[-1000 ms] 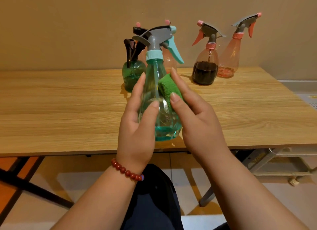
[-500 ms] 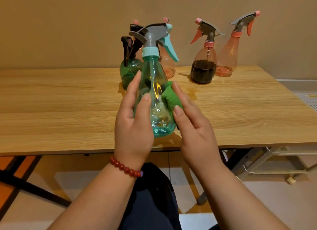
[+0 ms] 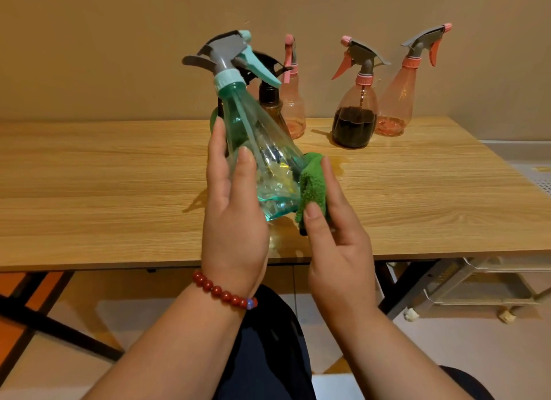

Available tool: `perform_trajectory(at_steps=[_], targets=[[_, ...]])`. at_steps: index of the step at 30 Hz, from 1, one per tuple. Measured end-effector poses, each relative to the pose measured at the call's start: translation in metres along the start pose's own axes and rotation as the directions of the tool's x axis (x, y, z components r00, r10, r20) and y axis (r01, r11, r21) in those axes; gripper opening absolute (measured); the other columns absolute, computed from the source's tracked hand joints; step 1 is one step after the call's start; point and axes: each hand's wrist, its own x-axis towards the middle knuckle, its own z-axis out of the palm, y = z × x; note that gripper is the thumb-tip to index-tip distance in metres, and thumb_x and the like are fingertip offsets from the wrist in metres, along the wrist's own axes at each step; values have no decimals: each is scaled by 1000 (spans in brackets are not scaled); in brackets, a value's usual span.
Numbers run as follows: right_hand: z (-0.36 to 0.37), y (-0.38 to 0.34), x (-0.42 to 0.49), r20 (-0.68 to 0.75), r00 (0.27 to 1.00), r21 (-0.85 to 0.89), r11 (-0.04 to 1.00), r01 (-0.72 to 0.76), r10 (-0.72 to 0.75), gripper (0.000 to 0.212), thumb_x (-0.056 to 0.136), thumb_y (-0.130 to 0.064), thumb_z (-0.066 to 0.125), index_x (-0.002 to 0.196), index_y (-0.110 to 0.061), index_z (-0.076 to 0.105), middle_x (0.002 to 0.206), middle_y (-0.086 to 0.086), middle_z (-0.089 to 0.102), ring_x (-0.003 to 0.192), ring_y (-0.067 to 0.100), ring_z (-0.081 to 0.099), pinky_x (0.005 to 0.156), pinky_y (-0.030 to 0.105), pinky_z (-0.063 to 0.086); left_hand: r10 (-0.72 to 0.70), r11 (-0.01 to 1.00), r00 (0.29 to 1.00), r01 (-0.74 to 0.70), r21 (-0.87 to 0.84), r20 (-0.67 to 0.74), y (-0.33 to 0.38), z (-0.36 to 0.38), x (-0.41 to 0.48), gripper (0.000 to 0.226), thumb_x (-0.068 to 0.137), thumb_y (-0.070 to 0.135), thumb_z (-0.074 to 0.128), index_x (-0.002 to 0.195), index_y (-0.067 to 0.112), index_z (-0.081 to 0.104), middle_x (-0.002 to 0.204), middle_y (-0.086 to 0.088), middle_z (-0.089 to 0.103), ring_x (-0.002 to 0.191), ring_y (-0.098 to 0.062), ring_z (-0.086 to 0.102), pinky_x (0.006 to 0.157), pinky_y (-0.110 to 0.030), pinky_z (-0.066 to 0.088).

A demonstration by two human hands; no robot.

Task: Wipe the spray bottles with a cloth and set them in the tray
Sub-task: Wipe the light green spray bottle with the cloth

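My left hand [image 3: 234, 208] grips a clear teal spray bottle [image 3: 256, 149] by its body, tilted with the grey and teal trigger head up and to the left. My right hand [image 3: 334, 238] holds a folded green cloth [image 3: 313, 184] against the bottle's lower right side. Both are held above the wooden table [image 3: 104, 190]. Behind stand a brown bottle with a black cap [image 3: 270, 107], a pink bottle [image 3: 293, 110], a pink-topped bottle with dark liquid [image 3: 354, 113] and another pink bottle [image 3: 398, 101]. A green bottle behind the teal one is mostly hidden.
A beige tiered tray rack on wheels [image 3: 489, 286] stands on the floor under the table's right end. Black table legs [image 3: 44, 325] cross at lower left. The wall rises right behind the row of bottles.
The teal bottle has tilted, its head swinging left. The cloth has slid from the upper right side of the bottle down to its base.
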Motion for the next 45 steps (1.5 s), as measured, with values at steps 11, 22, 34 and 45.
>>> perform_trajectory(at_steps=[11, 22, 34, 45], targets=[[-3, 2, 5, -5, 997, 61, 995, 75, -75, 47, 90, -38, 53, 131, -59, 43, 144, -29, 40, 139, -4, 29, 108, 18, 34, -30, 995, 994, 20, 93, 107, 6, -3, 3, 73, 77, 50, 65, 142, 45, 32, 132, 16, 58, 118, -2, 57, 97, -33, 48], [-5, 1, 14, 12, 997, 232, 970, -77, 76, 57, 81, -68, 55, 135, -50, 44, 145, -12, 47, 138, 12, 39, 111, 52, 33, 105, 891, 977, -176, 418, 187, 5, -5, -7, 60, 95, 51, 23, 148, 49, -6, 156, 24, -18, 141, 11, -13, 112, -9, 4], [4, 8, 11, 119, 975, 178, 963, -205, 186, 56, 82, -64, 50, 135, -46, 48, 143, -11, 50, 136, 11, 41, 110, 49, 36, 421, 363, 787, -601, 712, 451, 8, -37, 21, 41, 94, 31, 37, 115, 12, 65, 126, -4, 58, 139, -21, 34, 120, -44, 10], [8, 9, 20, 117, 962, 58, 966, -253, 245, 45, 91, -46, 52, 135, -33, 54, 120, -34, 57, 118, -15, 48, 100, 17, 44, 395, 450, 848, -514, 731, 354, -14, -46, 23, 43, 92, 24, 31, 106, 9, 68, 109, -3, 66, 112, -23, 55, 102, -45, 38]])
